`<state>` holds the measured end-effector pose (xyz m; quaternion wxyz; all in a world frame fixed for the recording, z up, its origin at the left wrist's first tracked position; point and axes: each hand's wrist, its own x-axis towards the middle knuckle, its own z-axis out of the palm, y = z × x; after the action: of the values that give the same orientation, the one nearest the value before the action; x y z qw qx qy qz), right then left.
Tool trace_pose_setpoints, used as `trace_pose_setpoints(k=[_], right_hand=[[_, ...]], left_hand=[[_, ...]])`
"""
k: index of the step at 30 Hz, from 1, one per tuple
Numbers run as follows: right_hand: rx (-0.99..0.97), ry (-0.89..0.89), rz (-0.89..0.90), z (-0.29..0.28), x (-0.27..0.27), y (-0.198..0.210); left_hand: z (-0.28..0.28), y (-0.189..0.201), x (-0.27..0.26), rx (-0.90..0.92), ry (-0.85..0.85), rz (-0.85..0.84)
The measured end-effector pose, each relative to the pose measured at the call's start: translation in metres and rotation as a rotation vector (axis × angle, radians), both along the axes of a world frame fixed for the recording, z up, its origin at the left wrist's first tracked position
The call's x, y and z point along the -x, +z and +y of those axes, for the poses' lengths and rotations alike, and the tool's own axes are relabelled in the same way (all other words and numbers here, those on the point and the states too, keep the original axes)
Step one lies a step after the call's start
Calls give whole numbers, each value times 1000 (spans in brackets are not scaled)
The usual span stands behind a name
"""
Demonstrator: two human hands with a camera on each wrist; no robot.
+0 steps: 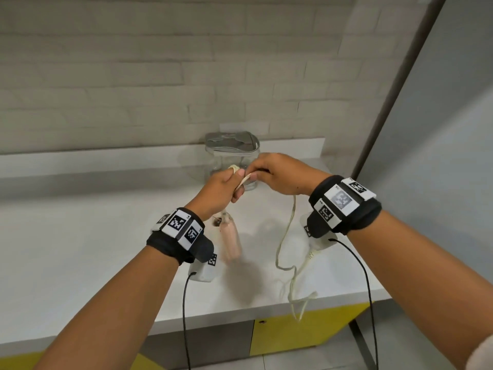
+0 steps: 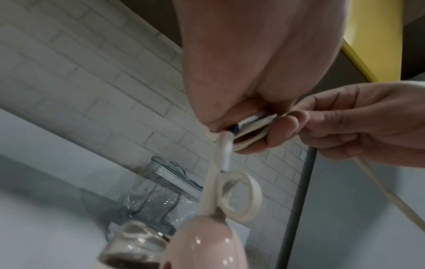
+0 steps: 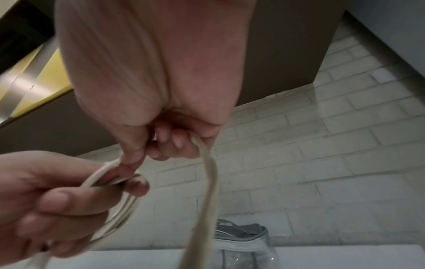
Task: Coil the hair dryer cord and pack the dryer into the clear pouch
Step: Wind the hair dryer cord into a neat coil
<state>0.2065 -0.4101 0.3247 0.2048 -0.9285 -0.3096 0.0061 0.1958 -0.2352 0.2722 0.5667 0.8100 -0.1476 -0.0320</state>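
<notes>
- the left hand (image 1: 222,186) is raised above the white desk (image 1: 80,249), its fingers curled round a small bundle of cream cord (image 1: 285,236) loops; the left wrist view shows several flat turns of cord pressed between its thumb and fingers.
- the right hand (image 1: 282,174) is just beside it, almost touching; its thumb and fingers pinch the cord right where it meets the loops, and the loose run drops out of the bottom of its fist.
- from the right hand the cord hangs down to the desk, wanders toward the front edge in slack bends and hangs slightly over it.
- the pink hair dryer (image 1: 230,240) dangles below the left hand, hanging by its cord; its rounded body points down near the desk, and whether it touches the surface cannot be told.
- in the left wrist view a cream hanging loop (image 2: 239,196) sits where the cord enters the top of the dryer.
- the clear pouch (image 1: 232,158) with a grey zip top stands upright at the back of the desk, against the white brick wall (image 1: 160,76), directly behind the two hands; whether its top is open cannot be told.
- both wrists carry black bands with square printed markers, and thin black cables hang from them over the front of the desk.
</notes>
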Motion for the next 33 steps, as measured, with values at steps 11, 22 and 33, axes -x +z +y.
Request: trace_pose_setpoints(k=[11,22,33], right_hand=[[-258,-214,-134,-1,-27,-8],[-133,-215,64,7,-16,-61],[188,-99,123,26,26,-74]], left_hand=[[-1,7,13,146,-141,111],[-9,11,15,364,-175,174],[-16,7,18,531,-89,221]])
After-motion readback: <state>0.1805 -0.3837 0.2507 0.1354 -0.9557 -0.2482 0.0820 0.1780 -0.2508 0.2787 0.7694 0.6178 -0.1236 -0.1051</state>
